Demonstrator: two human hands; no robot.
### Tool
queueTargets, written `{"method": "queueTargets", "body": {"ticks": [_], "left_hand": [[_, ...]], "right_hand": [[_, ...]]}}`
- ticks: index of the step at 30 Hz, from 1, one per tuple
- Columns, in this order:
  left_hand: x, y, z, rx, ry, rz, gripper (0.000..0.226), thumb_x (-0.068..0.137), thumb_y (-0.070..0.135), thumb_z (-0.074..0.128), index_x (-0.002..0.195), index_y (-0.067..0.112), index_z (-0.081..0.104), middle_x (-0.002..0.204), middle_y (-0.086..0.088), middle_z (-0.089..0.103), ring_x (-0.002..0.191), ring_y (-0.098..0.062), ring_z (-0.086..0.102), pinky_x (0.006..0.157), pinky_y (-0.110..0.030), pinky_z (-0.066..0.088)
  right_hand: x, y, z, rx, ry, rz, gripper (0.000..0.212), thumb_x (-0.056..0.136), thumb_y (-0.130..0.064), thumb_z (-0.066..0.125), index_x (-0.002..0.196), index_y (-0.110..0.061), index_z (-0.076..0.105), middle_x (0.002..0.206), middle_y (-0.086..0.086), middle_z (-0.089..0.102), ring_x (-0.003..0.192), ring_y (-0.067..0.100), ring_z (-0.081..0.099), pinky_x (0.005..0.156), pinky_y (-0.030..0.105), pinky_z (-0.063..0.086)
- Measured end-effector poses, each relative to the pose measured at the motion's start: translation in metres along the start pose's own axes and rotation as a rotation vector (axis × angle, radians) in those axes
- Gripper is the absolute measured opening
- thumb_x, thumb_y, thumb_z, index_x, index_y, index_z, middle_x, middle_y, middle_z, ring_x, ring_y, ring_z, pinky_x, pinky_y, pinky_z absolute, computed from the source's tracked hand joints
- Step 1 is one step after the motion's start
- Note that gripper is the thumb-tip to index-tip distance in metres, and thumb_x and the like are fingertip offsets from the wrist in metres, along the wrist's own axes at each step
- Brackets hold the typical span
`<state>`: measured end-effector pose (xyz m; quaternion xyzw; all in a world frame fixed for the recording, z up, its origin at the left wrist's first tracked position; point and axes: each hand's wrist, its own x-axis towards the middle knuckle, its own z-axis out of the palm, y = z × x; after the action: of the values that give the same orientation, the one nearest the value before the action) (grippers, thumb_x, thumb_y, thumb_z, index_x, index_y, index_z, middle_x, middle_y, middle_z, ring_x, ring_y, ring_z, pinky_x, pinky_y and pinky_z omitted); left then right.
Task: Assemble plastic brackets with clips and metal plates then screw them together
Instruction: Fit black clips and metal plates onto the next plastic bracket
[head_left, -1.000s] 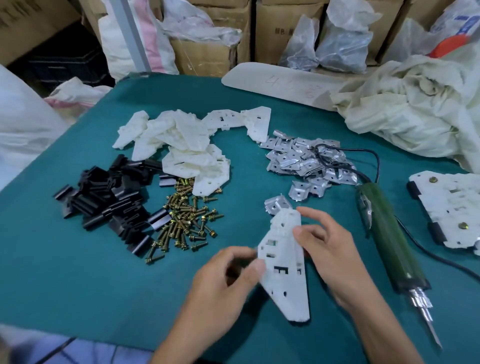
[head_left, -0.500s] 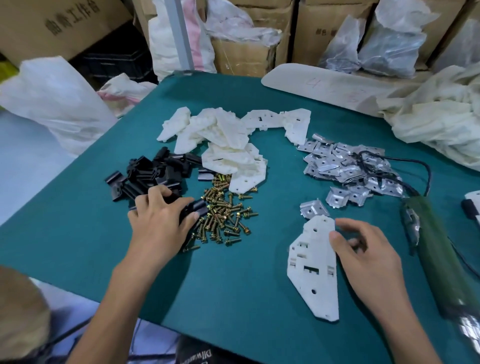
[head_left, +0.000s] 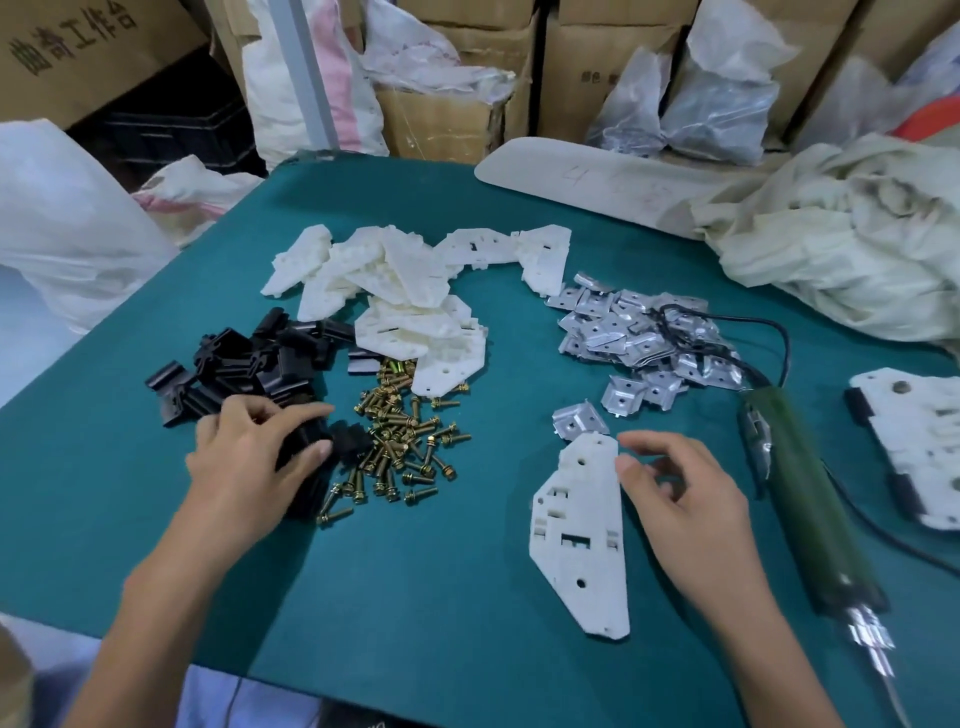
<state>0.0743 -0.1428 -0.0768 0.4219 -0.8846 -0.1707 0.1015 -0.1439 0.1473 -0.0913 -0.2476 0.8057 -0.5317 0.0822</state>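
Reached left of the bracket (head_left: 579, 540) — closed left-hand fingers (head_left: 311, 449) round a black clip (head_left: 343, 441) for fitting, kept right-hand fingers (head_left: 644, 442) slack.

white bracket (head_left: 579, 540) flat, pointed end toward near edge | loose metal plate (head_left: 576, 421) just beyond its far end | bracket pile (head_left: 410, 291) far centre | black clips (head_left: 244, 364) heaped left | brass screws (head_left: 400, 436) scattered beside clips | plate heap (head_left: 634, 332) far right
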Motion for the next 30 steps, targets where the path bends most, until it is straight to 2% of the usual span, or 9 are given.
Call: {"method": "queueTargets", "body": {"ticks": [4, 8, 16, 18, 20, 23, 26, 28, 30], "left_hand": [[0.003, 0.001, 0.001, -0.015, 0.009, 0.083, 0.031, 0.09, 0.019, 0.073, 0.119, 0.029, 0.073, 0.103, -0.009, 0.047, 0.107, -0.035, 0.041, 0.101, -0.048, 0.034], [0.004, -0.006, -0.002, -0.003, 0.05, 0.159, 0.035, 0.092, 0.012, 0.068, 0.123, 0.028, 0.071, 0.111, -0.008, 0.051, 0.106, -0.039, 0.049, 0.092, -0.051, 0.045], [0.01, 0.001, 0.002, -0.229, 0.36, 0.104, 0.027, 0.102, 0.017, 0.053, 0.123, 0.03, 0.062, 0.117, 0.0, 0.057, 0.093, -0.016, 0.054, 0.08, -0.034, 0.044], [0.01, 0.016, -0.002, -0.332, 0.389, 0.102, 0.027, 0.102, 0.017, 0.053, 0.12, 0.036, 0.063, 0.115, 0.002, 0.058, 0.091, -0.009, 0.056, 0.081, -0.02, 0.044], [0.002, 0.045, -0.004, -0.568, 0.352, 0.132, 0.027, 0.1, 0.014, 0.057, 0.113, 0.037, 0.064, 0.109, 0.001, 0.065, 0.091, -0.006, 0.06, 0.083, -0.018, 0.049], [-0.029, 0.11, 0.008, -0.911, 0.129, 0.203, 0.021, 0.095, 0.018, 0.06, 0.11, 0.03, 0.068, 0.099, 0.006, 0.072, 0.09, -0.012, 0.067, 0.083, -0.033, 0.055], [-0.057, 0.158, 0.027, -1.084, -0.07, 0.246, 0.023, 0.094, 0.022, 0.063, 0.114, 0.034, 0.067, 0.109, 0.008, 0.071, 0.098, -0.015, 0.069, 0.086, -0.033, 0.057], [-0.057, 0.155, 0.029, -1.109, -0.124, 0.226, 0.026, 0.093, 0.032, 0.066, 0.117, 0.039, 0.064, 0.114, 0.012, 0.069, 0.1, -0.012, 0.068, 0.086, -0.026, 0.056], [-0.04, 0.129, 0.023, -0.829, -0.009, 0.226, 0.025, 0.096, 0.035, 0.063, 0.121, 0.037, 0.063, 0.113, 0.016, 0.068, 0.102, -0.008, 0.064, 0.086, -0.018, 0.048]], "right_hand": [[-0.002, 0.001, 0.003, 0.017, -0.04, 0.008, 0.02, 0.094, -0.023, 0.069, 0.092, -0.043, 0.069, 0.103, -0.024, 0.065, 0.091, 0.003, 0.062, 0.074, 0.008, 0.044], [-0.002, 0.0, 0.0, 0.024, -0.054, 0.009, 0.021, 0.094, -0.023, 0.069, 0.092, -0.044, 0.07, 0.101, -0.023, 0.065, 0.089, 0.004, 0.062, 0.074, 0.008, 0.045], [0.001, -0.002, -0.003, 0.015, -0.02, 0.019, 0.016, 0.094, -0.024, 0.068, 0.097, -0.04, 0.07, 0.102, -0.021, 0.065, 0.09, 0.006, 0.061, 0.073, 0.008, 0.044], [0.002, -0.009, -0.002, 0.033, -0.009, 0.006, 0.016, 0.094, -0.025, 0.068, 0.098, -0.041, 0.069, 0.102, -0.02, 0.065, 0.09, 0.007, 0.062, 0.074, 0.011, 0.046], [0.003, -0.02, 0.0, 0.094, -0.042, 0.001, 0.016, 0.096, -0.025, 0.068, 0.1, -0.041, 0.071, 0.103, -0.018, 0.068, 0.09, 0.008, 0.064, 0.077, 0.015, 0.05], [0.003, -0.041, 0.011, 0.373, -0.299, 0.043, 0.023, 0.095, -0.04, 0.069, 0.118, -0.044, 0.07, 0.114, -0.011, 0.073, 0.1, 0.01, 0.07, 0.082, 0.024, 0.056], [0.002, -0.049, 0.021, 0.656, -0.482, 0.115, 0.04, 0.09, -0.039, 0.073, 0.13, -0.036, 0.068, 0.121, 0.002, 0.075, 0.111, 0.019, 0.072, 0.085, 0.027, 0.058], [0.002, -0.046, 0.016, 0.715, -0.442, 0.132, 0.037, 0.086, -0.034, 0.078, 0.122, -0.028, 0.074, 0.114, 0.004, 0.076, 0.1, 0.02, 0.072, 0.083, 0.028, 0.059], [0.003, -0.036, 0.004, 0.676, -0.356, 0.137, 0.038, 0.079, -0.036, 0.075, 0.115, -0.024, 0.078, 0.104, 0.004, 0.074, 0.087, 0.018, 0.069, 0.079, 0.025, 0.058]]}}
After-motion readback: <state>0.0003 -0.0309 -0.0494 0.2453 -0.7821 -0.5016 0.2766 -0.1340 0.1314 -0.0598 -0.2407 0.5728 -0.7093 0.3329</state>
